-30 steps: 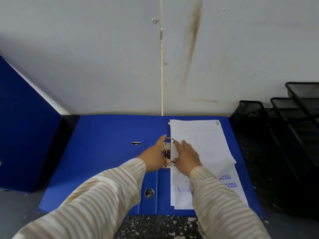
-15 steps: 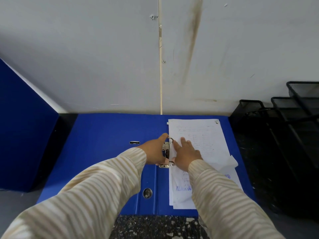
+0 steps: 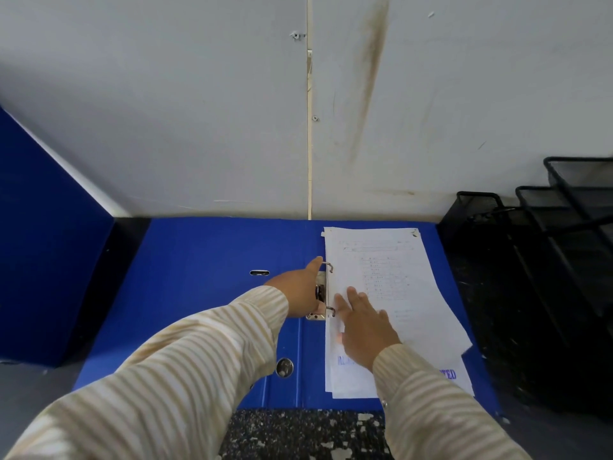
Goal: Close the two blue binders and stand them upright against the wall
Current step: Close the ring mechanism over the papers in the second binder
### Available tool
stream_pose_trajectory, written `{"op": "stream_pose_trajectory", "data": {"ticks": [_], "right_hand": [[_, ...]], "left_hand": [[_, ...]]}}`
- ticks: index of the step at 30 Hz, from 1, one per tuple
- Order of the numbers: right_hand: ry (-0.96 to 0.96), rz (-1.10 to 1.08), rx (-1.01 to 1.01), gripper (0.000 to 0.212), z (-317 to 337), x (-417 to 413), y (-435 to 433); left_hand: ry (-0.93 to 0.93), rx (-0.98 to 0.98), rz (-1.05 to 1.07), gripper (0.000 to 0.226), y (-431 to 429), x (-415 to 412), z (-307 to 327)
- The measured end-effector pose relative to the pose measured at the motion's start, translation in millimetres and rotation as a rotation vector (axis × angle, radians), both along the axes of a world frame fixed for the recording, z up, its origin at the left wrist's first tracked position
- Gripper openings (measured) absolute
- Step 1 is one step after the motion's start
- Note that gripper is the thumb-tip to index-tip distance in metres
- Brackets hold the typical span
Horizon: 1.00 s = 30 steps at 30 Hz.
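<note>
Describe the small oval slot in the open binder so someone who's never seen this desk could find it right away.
Start at the open blue binder lying flat against the grey wall. On its bare left cover, just left of the left hand, is the oval slot. Unlike the round metal-rimmed hole nearer on the spine, it is narrow, elongated and sits on the cover.

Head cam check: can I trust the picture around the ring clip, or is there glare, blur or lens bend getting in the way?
Head view: even, soft light, no glare on the open blue binder or papers; the ring mechanism is fairly sharp beside the left hand and right hand; sleeves blur near the frame's bottom; wide-angle bend at the edges; the black mesh trays sit dark, detail lost.
</note>
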State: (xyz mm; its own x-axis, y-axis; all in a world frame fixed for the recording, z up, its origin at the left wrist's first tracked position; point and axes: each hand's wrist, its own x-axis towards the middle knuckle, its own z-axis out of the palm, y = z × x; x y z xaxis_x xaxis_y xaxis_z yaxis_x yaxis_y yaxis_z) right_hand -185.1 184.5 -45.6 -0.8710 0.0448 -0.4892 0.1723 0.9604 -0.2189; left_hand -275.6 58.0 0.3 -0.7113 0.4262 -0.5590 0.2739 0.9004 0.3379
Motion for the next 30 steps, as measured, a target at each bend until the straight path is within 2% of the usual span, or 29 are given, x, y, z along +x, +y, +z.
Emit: {"op": "stream_pose_trajectory", "data": {"ticks": [4, 7, 9, 13, 17, 21, 30], "right_hand": [[-0.005, 0.002, 0.017, 0.060, 7, -3, -1], [-0.014, -0.071, -0.079, 0.047, 14, -19, 4], [0.061, -0.186, -0.151, 0.039, 21, -31, 7], [0.218, -0.385, -0.304, 0.039, 21, -48, 2], [0.284, -0.319, -0.208, 0.034, 12, -58, -6], [0.292, -0.329, -0.149, 0.036, 11, -62, -8], [0.263, -0.195, -0.054, 0.027, 5, -66, -6]], "left_hand": [[0.105, -0.080, -0.078, 0.078, 4, -2, 7], [0.144, -0.121, -0.131, 0.067, 6, -5, 12], [0.127, -0.124, -0.150, 0.070, 7, -6, 12], [0.128, -0.095, -0.128, 0.080, 4, -7, 8], [0.103, 0.000, -0.101, 0.090, 0, -9, 3], [0.041, 0.146, -0.058, 0.089, -3, -8, 3], [0.096, -0.012, -0.131, 0.089, 4, -2, 11]]}}
